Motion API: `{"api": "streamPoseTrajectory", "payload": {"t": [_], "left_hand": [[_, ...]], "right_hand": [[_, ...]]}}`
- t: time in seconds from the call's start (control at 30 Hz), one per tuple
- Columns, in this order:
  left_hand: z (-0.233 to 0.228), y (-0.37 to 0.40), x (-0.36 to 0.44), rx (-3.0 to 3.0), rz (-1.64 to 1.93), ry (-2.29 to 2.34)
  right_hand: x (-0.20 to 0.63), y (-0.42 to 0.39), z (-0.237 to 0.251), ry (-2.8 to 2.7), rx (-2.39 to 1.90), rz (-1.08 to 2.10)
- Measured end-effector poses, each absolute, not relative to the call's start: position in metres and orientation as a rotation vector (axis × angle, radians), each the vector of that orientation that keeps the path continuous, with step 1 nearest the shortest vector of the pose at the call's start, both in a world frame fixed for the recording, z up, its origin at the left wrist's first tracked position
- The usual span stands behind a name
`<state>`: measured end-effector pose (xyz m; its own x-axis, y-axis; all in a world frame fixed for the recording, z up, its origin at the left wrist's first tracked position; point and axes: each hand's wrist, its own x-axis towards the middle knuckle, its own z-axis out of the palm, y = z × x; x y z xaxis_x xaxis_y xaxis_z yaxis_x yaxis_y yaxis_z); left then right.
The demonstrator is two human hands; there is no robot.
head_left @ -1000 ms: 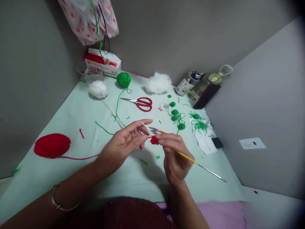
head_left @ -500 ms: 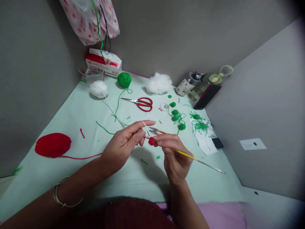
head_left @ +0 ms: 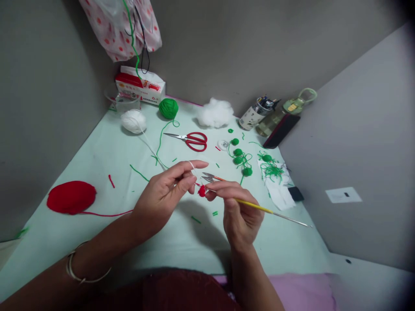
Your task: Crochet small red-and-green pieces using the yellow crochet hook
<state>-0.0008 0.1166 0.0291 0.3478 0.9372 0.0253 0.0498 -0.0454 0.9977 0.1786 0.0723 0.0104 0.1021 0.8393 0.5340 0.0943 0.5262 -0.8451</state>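
Over the pale green table (head_left: 97, 155) the two hands meet close together. The left hand (head_left: 162, 196) has its index finger stretched out, with a white strand looped over it, and its thumb and other fingers pinch in toward a small red crochet piece (head_left: 202, 191) that sits right between the two hands. The right hand (head_left: 238, 211) is closed around a yellow crochet hook (head_left: 259, 208), whose metal tail sticks out to the right past the knuckles while its working end meets the red piece. Just beyond the fingertips lie small snips (head_left: 210, 176) on the table. A red strand runs from under the left wrist out to the red yarn ball (head_left: 71, 197), well to the left. Farther off beyond the hands lie the red-handled scissors (head_left: 191, 140), a white yarn ball (head_left: 133, 121), a green yarn ball (head_left: 168, 108) and a tuft of white stuffing (head_left: 215, 113). Beyond the right hand, small green crocheted balls (head_left: 241, 157) lie scattered.
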Motion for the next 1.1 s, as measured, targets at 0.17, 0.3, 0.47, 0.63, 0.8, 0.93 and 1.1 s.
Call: {"api": "streamPoseTrajectory", "payload": {"t": [0.17, 0.3, 0.47, 0.63, 0.8, 0.93, 1.1], "left_hand": [[0.029, 0.117, -0.003, 1.415, 0.922, 0.946], [0.029, 0.117, -0.005, 1.405, 0.892, 0.896], [0.029, 0.118, -0.006, 1.364, 0.898, 0.878], [0.031, 0.117, -0.005, 1.355, 0.921, 0.873], [0.031, 0.115, -0.004, 1.354, 0.956, 0.884], [0.029, 0.113, -0.003, 1.35, 0.95, 0.897], [0.031, 0.112, -0.001, 1.393, 0.975, 0.958]], "right_hand": [[0.179, 0.073, 0.009, -1.348, -0.839, 0.69], [0.179, 0.073, 0.008, -1.334, -0.82, 0.689], [0.182, 0.073, 0.009, -1.377, -0.82, 0.709], [0.183, 0.073, 0.011, -1.492, -0.85, 0.619], [0.18, 0.069, 0.009, -1.57, -0.89, 0.425], [0.18, 0.066, 0.002, -1.667, -0.927, 0.304], [0.183, 0.065, 0.0, -1.788, -0.938, 0.124]]}}
